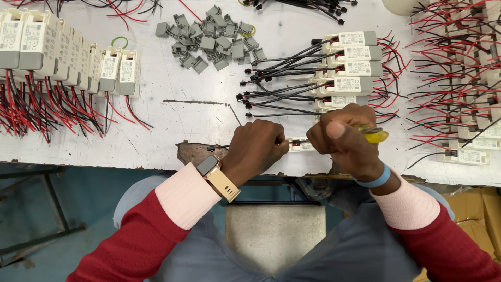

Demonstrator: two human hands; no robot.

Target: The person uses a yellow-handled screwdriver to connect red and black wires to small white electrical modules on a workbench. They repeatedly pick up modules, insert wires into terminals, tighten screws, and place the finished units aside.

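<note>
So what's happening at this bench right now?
A person works at a white table. The left hand pinches the wires of a small white module at the table's edge, while the right hand grips a yellow-handled screwdriver against it. More such modules with black leads lie stacked just behind, others line the left side, and grey plastic caps sit in a pile.

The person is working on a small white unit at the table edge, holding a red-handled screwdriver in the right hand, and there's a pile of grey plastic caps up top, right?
Not quite: the head view shows the screwdriver in the right hand has a yellow handle, not red. The rest holds: the small white unit sits at the table edge, and the grey plastic caps are piled up top.
</note>
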